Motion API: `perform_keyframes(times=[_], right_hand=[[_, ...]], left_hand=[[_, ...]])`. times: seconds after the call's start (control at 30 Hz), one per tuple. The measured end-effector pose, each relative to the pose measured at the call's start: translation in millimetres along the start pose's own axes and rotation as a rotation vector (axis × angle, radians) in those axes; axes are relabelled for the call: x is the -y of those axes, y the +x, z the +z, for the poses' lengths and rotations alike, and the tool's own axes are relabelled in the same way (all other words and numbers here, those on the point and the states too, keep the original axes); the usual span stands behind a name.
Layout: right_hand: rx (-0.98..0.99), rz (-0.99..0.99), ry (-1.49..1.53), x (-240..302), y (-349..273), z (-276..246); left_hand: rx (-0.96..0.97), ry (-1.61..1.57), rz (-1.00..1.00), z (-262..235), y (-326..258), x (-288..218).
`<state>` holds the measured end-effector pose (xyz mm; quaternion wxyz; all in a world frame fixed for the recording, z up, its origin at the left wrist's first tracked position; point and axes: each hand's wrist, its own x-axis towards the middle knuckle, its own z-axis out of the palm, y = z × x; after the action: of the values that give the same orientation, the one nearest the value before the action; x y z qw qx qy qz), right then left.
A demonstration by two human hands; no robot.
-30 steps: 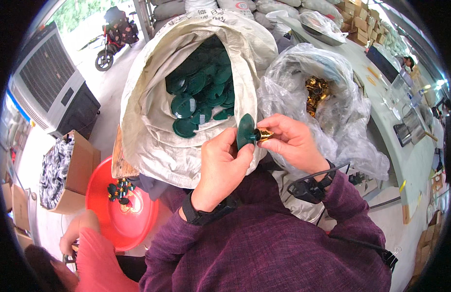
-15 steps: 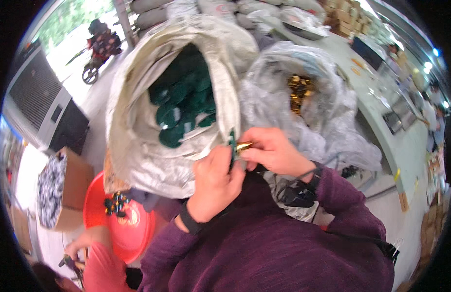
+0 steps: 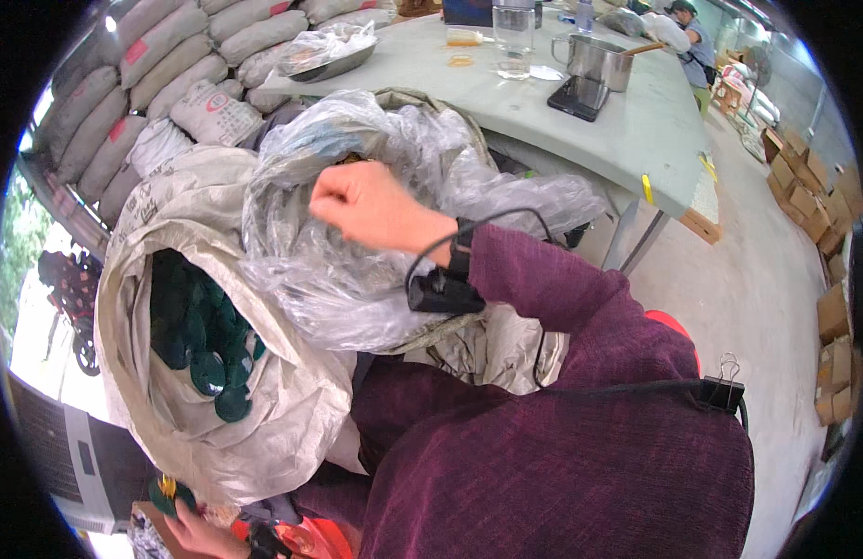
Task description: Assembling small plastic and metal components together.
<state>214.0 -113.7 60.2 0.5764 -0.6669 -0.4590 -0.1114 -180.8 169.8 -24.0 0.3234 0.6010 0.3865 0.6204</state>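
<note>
Fingers (image 3: 325,194) on my right hand (image 3: 376,210) are curled over the crinkly clear plastic bag (image 3: 306,279); can't tell from my end if they've got anything. My left hand (image 3: 206,538) is pinching a round dark-green disc (image 3: 158,501) plus shiny gold piece (image 3: 169,486), just below the off-white woven sack (image 3: 287,410).

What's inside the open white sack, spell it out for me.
Dark green discs lie heaped inside the open white sack. The upper ones cover whatever is beneath them, so the bottom of the sack cannot be seen.
</note>
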Motion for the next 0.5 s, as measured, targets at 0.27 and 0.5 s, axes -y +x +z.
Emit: perform_keyframes(times=[0.27,0.5], right_hand=[[0.402,0.309,-0.722,-99,5,-7],[0.641,0.257,-0.9,-96,-7,-2]], left_hand=[[-0.093,1.003,0.334,-117,43,118],[0.163,1.071,0.156,-72,50,106]])
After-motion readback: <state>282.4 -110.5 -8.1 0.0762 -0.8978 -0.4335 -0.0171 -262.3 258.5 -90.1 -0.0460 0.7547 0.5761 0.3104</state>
